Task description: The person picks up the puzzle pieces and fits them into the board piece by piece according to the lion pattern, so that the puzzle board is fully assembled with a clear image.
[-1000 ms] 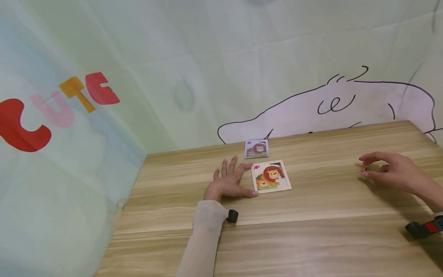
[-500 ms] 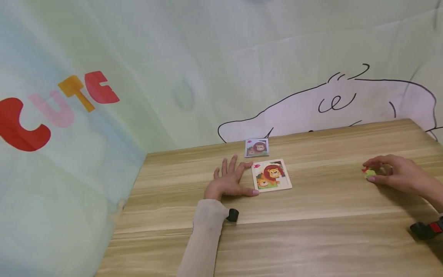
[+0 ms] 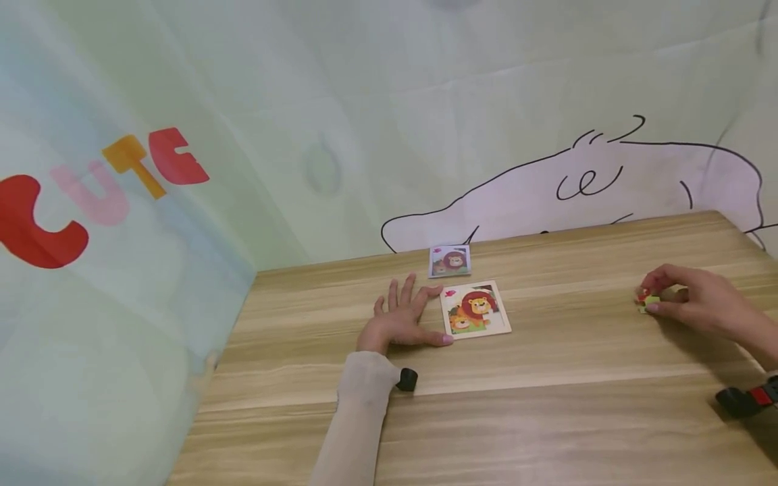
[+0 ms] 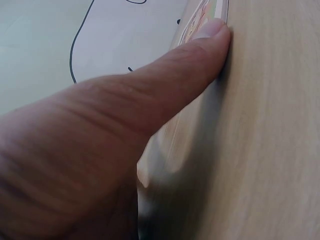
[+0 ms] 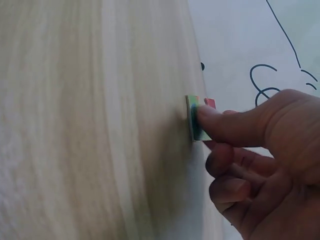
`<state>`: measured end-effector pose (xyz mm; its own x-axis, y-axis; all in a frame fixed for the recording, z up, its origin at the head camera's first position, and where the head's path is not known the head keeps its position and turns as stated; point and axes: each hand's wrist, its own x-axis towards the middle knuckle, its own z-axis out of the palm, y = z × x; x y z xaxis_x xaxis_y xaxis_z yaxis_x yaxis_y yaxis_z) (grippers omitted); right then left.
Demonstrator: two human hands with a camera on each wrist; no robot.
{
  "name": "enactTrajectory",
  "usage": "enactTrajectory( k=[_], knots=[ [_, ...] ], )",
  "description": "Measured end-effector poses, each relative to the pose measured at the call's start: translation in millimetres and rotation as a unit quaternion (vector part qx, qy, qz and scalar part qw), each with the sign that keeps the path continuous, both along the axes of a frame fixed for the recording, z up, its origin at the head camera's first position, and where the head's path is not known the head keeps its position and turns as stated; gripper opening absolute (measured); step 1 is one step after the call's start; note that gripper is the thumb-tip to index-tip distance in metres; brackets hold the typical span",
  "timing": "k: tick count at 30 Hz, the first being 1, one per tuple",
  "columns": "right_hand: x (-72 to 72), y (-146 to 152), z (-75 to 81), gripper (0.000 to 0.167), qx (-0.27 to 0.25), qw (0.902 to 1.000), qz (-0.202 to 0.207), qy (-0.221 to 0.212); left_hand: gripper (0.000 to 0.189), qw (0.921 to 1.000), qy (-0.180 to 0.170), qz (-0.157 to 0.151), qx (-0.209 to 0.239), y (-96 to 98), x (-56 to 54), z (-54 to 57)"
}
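A square jigsaw puzzle (image 3: 476,309) with a lion picture and a pale frame lies on the table, with a bare gap at its lower right. Beside its left edge, my left hand (image 3: 400,322) is spread flat, its thumb and index fingertip touching the frame; the left wrist view shows the thumb (image 4: 190,65) against the frame's edge. My right hand (image 3: 699,300), off to the right and just above the table, pinches a small green and red puzzle piece (image 3: 649,301) between thumb and fingers. In the right wrist view the piece (image 5: 194,120) is partly covered by the thumb.
Behind the puzzle lies a card (image 3: 450,261) printed with the same lion picture. The wooden table (image 3: 516,432) meets a printed cloth backdrop (image 3: 340,135) at its back edge. A dark strap device (image 3: 738,402) sits on the right wrist.
The right hand has turned the puzzle piece in its fingers, so that its green face now shows, and has shifted slightly. My left hand and the puzzle have stayed in place.
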<state>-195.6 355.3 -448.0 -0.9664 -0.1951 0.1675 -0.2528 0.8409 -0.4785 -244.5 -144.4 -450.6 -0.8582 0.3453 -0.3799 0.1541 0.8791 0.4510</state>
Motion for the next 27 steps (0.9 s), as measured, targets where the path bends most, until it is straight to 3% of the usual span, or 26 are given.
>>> enactTrajectory(
  k=[10,17,27],
  knots=[
    [-5.7,-3,12.7,0.017,-0.028,0.9985,-0.010,0.047,0.107,1.0000,0.002,0.001,-0.002,-1.6,0.9,-0.4],
    [-8.9,-10,28.8,0.011,-0.031,0.9989,-0.026,0.024,0.106,1.0000,-0.001,0.000,0.001,-1.5,1.0,1.3],
    [-7.2,-16,37.1,0.011,-0.032,0.9987,-0.038,0.005,0.108,1.0000,-0.001,-0.002,0.001,0.5,-1.7,0.3]
  ],
)
